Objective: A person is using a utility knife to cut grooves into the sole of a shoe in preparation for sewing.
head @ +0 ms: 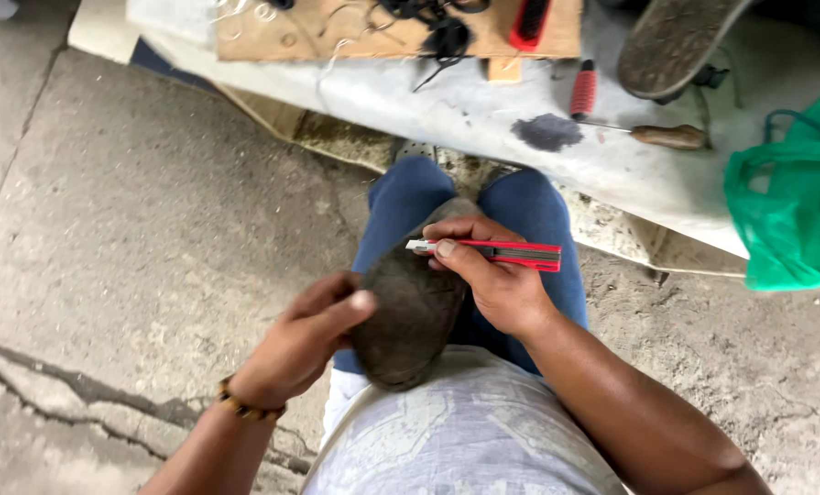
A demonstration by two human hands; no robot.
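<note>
Shoe sole [410, 316], dark and worn, lies upturned on the person's lap, between the blue-jeaned knees. Left hand [305, 344] cups its left edge, fingers loosely curled (thumb on top). Right hand [492, 275] is wrapped tightly around a red utility knife [497, 253] just above the sole's toe end.

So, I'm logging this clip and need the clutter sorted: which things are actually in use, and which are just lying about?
In use:
shoe sole, held by left hand
red utility knife, in right hand

Lying about:
awl
red-handled tool
green bag
other shoe
red brush
</note>
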